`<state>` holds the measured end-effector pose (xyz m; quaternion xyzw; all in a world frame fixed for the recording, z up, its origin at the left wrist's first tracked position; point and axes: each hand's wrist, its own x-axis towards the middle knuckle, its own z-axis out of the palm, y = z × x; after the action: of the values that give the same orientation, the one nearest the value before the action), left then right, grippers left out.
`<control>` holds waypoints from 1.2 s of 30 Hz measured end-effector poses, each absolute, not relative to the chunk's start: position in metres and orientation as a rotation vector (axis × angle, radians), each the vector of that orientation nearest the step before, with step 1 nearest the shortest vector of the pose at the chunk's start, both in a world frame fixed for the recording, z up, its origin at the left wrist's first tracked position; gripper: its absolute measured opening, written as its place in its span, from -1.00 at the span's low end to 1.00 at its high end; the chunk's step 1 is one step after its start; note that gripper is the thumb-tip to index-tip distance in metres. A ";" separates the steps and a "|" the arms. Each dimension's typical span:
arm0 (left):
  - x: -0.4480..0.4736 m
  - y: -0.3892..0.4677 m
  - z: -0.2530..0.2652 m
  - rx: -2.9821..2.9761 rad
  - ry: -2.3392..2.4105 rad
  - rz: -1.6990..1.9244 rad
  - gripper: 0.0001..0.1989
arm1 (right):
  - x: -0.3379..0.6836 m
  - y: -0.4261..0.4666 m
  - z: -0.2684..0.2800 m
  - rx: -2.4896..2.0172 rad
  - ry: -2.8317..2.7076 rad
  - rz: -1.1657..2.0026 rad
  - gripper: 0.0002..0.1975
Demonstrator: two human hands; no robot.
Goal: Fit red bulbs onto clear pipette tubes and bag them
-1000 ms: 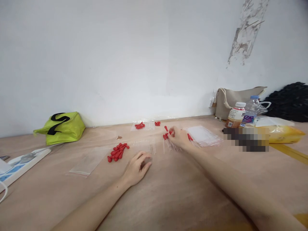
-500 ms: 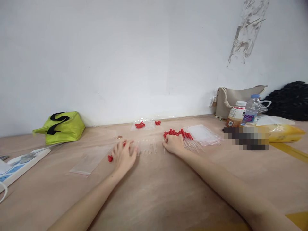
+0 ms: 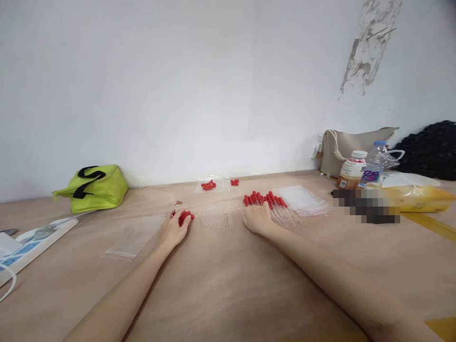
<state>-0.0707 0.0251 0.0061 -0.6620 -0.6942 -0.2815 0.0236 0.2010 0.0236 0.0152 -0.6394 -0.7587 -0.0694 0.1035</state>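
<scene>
My left hand (image 3: 174,231) curls around a small heap of red rubber bulbs (image 3: 185,217), thumb on the near side and fingers around the far side. Just right of it lies a row of clear thin tubes (image 3: 215,218), side by side on the table. My right hand (image 3: 257,219) rests, fingers curled under, at the left end of a bunch of droppers (image 3: 280,202) with red bulbs and clear stems. Its fingertips are hidden, so what they hold does not show. Farther back lies a clear bag (image 3: 223,185) with more red bulbs on it.
Flat clear zip bags lie at left (image 3: 133,240) and right (image 3: 299,199). A power strip (image 3: 39,249) and a yellow-green bag (image 3: 99,188) stand left. Bottles (image 3: 351,171), a beige bag (image 3: 329,152) and a yellow packet (image 3: 423,197) are right, near the wall.
My left hand has moved slightly left and closed around the loose red bulbs, uncovering the left end of the tube row. My right hand has stayed beside the droppers.
</scene>
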 end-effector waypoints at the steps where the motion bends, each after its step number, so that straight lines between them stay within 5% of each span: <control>1: -0.069 0.025 0.006 -2.074 -2.113 -0.880 -0.61 | 0.201 0.023 0.015 -1.881 -2.236 -0.206 -0.73; 11: -0.047 0.023 -0.003 -2.460 -1.629 -1.123 -0.68 | 0.205 0.014 0.014 -1.856 -2.219 -0.241 -0.73; 17: -0.054 0.019 0.008 -2.115 -1.704 -1.189 -0.76 | 0.209 0.011 0.012 -1.861 -2.197 -0.234 -0.73; 22: -0.046 0.004 0.013 -2.253 -1.484 -1.050 -0.79 | 0.207 0.009 0.010 -1.743 -2.099 -0.297 -0.76; 28: -0.007 -0.024 0.016 -2.850 -0.987 -0.588 -0.60 | 0.209 0.000 0.009 -1.550 -2.043 -0.280 -0.79; 36: -0.006 -0.025 0.012 -2.893 -0.891 -0.657 -0.77 | 0.230 -0.030 -0.006 -1.267 -2.145 -0.218 -0.84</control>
<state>-0.0062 -0.0254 0.0116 -0.9337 -0.2877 -0.2120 0.0220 0.2305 -0.0297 -0.0057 -0.4809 -0.8141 -0.0828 0.3149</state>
